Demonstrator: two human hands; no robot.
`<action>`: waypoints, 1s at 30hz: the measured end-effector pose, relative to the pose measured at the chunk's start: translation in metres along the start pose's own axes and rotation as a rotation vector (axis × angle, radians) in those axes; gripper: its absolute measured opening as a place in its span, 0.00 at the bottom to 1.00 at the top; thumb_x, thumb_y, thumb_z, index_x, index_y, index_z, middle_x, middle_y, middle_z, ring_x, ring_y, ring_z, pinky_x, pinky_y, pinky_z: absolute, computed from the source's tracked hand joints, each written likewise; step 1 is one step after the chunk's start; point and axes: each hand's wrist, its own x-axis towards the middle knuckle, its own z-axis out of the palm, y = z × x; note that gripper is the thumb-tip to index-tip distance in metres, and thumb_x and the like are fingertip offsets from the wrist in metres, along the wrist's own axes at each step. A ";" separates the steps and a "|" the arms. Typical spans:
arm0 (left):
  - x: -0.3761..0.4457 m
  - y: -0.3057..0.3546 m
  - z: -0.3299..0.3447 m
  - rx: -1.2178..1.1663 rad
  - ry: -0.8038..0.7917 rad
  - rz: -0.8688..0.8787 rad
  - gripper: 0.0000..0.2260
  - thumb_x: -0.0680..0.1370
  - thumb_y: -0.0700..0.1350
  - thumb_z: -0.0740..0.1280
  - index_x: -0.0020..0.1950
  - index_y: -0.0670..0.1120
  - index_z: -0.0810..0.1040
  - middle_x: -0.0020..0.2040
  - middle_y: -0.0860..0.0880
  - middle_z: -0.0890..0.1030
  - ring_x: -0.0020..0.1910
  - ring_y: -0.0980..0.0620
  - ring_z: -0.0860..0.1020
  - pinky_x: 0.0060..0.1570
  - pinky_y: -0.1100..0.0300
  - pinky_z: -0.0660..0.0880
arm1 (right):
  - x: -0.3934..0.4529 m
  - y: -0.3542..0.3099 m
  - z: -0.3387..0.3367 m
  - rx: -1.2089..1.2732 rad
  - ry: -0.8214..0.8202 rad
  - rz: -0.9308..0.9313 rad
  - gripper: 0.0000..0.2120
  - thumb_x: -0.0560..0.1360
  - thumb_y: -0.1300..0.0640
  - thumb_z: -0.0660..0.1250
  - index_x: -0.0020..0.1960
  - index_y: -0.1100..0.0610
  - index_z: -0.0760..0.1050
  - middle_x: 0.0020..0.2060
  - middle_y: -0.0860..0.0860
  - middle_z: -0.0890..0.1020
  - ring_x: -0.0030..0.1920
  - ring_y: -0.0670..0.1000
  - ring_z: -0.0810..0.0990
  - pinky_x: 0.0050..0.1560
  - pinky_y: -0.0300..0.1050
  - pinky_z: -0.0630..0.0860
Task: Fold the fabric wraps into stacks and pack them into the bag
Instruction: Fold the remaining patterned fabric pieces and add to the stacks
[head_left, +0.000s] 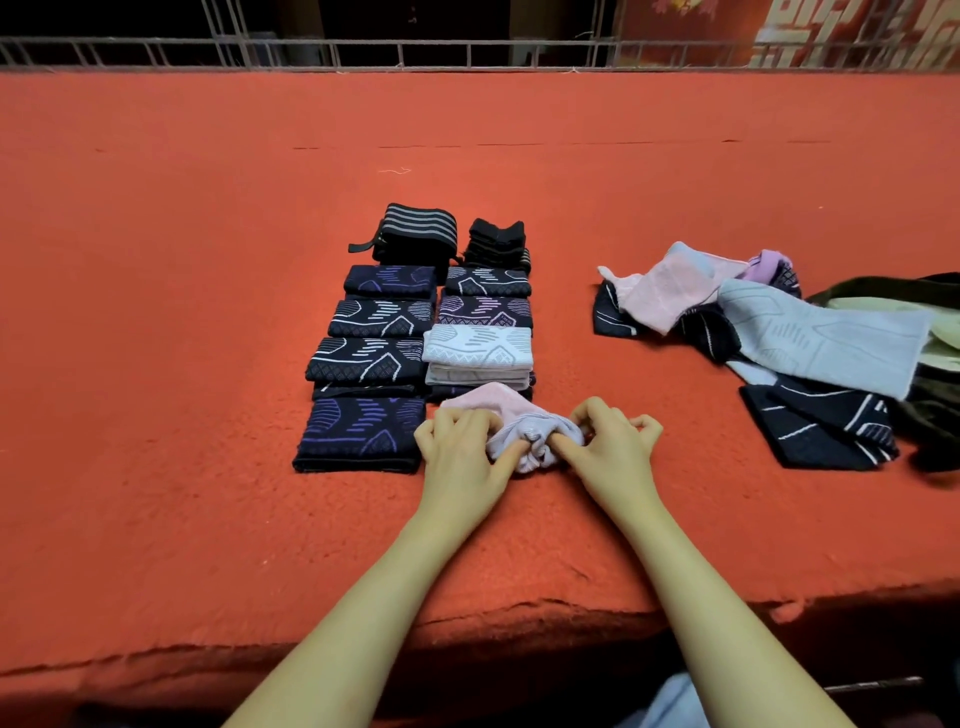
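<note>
A pale pink wrap (501, 413) lies bunched on the red table in front of me. My left hand (460, 449) pinches its left side and my right hand (608, 441) pinches its right side, thumbs meeting in the crumpled middle. Just beyond, folded wraps form two rows: dark patterned stacks (363, 358) on the left, and dark ones plus a white stack (478, 353) on the right. A loose heap of unfolded pink, grey and dark wraps (753, 332) lies to the right. The dark bag (930, 395) sits at the right edge, partly cut off.
The red felt table (208, 234) stretches wide to the left and far side. Its front edge (363, 644) runs just under my forearms. A metal rail (467, 52) lines the far edge. A black striped band stack (415, 231) and a small black stack (496, 239) head the rows.
</note>
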 end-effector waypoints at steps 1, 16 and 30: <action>0.002 0.006 0.002 -0.010 0.030 -0.031 0.14 0.71 0.58 0.62 0.37 0.48 0.74 0.37 0.59 0.73 0.43 0.54 0.64 0.41 0.59 0.50 | 0.000 0.000 0.001 -0.012 0.005 0.018 0.11 0.66 0.42 0.65 0.40 0.49 0.70 0.31 0.42 0.72 0.39 0.46 0.71 0.44 0.44 0.49; 0.000 0.002 0.003 0.013 0.055 0.020 0.12 0.71 0.56 0.63 0.40 0.48 0.77 0.40 0.55 0.77 0.46 0.52 0.65 0.39 0.58 0.49 | -0.003 -0.007 0.005 0.088 0.028 0.154 0.19 0.68 0.38 0.71 0.34 0.51 0.68 0.32 0.43 0.72 0.45 0.45 0.68 0.53 0.47 0.53; -0.011 0.007 0.001 0.039 0.104 0.147 0.06 0.73 0.50 0.64 0.39 0.49 0.73 0.39 0.56 0.77 0.46 0.51 0.69 0.44 0.59 0.54 | -0.011 -0.003 0.008 0.005 0.048 -0.217 0.16 0.71 0.44 0.59 0.50 0.51 0.79 0.47 0.48 0.77 0.49 0.50 0.70 0.47 0.39 0.52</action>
